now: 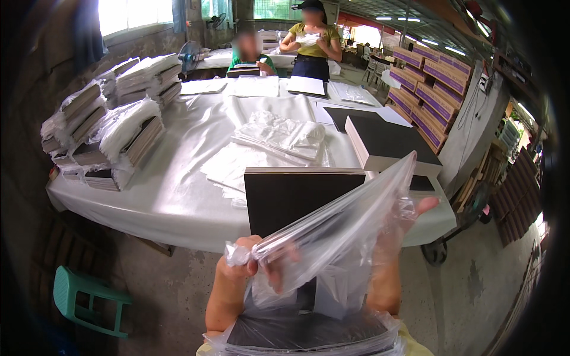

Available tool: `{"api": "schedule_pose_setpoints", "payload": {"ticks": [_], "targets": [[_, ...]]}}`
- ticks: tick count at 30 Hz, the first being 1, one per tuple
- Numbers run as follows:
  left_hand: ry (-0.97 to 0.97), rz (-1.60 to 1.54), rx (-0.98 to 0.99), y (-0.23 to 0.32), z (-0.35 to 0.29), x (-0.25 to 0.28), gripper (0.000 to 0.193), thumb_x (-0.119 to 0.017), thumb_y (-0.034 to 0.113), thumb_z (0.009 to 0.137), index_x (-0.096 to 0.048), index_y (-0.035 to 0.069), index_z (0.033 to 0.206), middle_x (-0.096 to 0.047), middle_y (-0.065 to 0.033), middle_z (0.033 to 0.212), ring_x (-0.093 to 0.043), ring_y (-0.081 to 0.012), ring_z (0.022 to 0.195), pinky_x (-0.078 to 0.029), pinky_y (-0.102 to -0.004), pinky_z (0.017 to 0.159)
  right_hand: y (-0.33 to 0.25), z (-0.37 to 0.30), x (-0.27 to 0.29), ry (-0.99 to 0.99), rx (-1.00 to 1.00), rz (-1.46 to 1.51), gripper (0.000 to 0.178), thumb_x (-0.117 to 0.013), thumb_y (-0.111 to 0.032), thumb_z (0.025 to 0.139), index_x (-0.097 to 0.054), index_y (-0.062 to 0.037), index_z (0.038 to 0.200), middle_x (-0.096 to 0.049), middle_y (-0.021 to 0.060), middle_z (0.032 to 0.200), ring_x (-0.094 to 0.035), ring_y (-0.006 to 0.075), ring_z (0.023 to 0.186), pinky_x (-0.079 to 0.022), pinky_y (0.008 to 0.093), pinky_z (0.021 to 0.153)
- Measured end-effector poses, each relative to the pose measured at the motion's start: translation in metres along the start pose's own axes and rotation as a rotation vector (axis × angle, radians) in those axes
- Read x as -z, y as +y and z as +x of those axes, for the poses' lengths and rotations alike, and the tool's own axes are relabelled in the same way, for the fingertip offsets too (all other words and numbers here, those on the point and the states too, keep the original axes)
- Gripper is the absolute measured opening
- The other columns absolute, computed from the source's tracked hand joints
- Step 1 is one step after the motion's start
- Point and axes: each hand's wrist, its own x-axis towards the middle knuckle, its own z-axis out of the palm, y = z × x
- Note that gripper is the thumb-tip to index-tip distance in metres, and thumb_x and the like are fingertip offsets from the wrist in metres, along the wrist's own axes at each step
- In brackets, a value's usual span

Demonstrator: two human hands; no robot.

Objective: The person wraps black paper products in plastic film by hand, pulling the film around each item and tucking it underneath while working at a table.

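Hands (249, 261) (409, 216) spread clear bag (338, 231) before black board (291, 196), stacks (107, 133) behind.

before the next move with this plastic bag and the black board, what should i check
1. Left hand grips the bag's bunched edge: ok.
2. Right hand is inside the clear plastic bag, spreading it: ok.
3. Bag mouth wide enough for the board: cannot tell.
4. Black board stands upright behind the bag, not yet inside: ok.
5. Bag free of tears: cannot tell.
6. Stack of black boards on the table close at hand: ok.
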Motion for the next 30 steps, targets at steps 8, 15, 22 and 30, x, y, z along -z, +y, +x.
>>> {"api": "schedule_pose_setpoints", "payload": {"ticks": [8,15,22,30], "targets": [[0.709,-0.208,-0.400,0.017,-0.006,0.003,0.050,-0.065,0.033,0.073,-0.047,0.000,0.105,-0.055,-0.0190,0.096,-0.056,-0.0245,0.079,-0.045,-0.0373,0.072,0.032,-0.032,-0.011,-0.450,-0.651,-0.342,0.071,-0.074,-0.019,0.062,-0.038,-0.0082,0.122,-0.045,0.0069,0.115,-0.053,0.0116,0.070,-0.045,0.0245,0.056],[0.195,-0.331,-0.263,0.021,0.004,0.010,0.073,-0.072,0.031,0.065,-0.035,0.001,0.121,-0.054,-0.0140,0.099,-0.053,-0.0223,0.089,-0.044,-0.0348,0.078,0.049,-0.043,-0.003,-0.859,-0.769,-0.205,0.033,-0.065,-0.013,0.072,-0.056,0.0036,0.099,-0.059,0.0144,0.091,-0.056,0.0172,0.076,-0.047,0.0306,0.068],[0.387,0.325,0.818,-0.003,-0.011,0.001,0.059,-0.082,0.010,0.054,-0.052,0.004,0.104,-0.057,-0.0016,0.088,-0.053,-0.0107,0.087,-0.042,-0.0252,0.077,-0.001,-0.004,0.007,-0.405,-0.215,0.301,0.061,-0.043,-0.050,0.084,-0.033,-0.0103,0.130,-0.056,0.0084,0.106,-0.056,0.0231,0.091,-0.047,0.0409,0.080],[0.912,-0.254,0.057,0.017,0.019,-0.004,0.043,-0.044,0.041,0.087,-0.053,0.004,0.107,-0.058,-0.0088,0.098,-0.057,-0.0191,0.088,-0.048,-0.0356,0.077,0.014,-0.033,-0.024,-0.369,-0.587,-0.131,0.066,-0.054,-0.035,0.077,-0.028,-0.0069,0.131,-0.059,0.0099,0.098,-0.056,0.0232,0.078,-0.046,0.0356,0.070]]}}
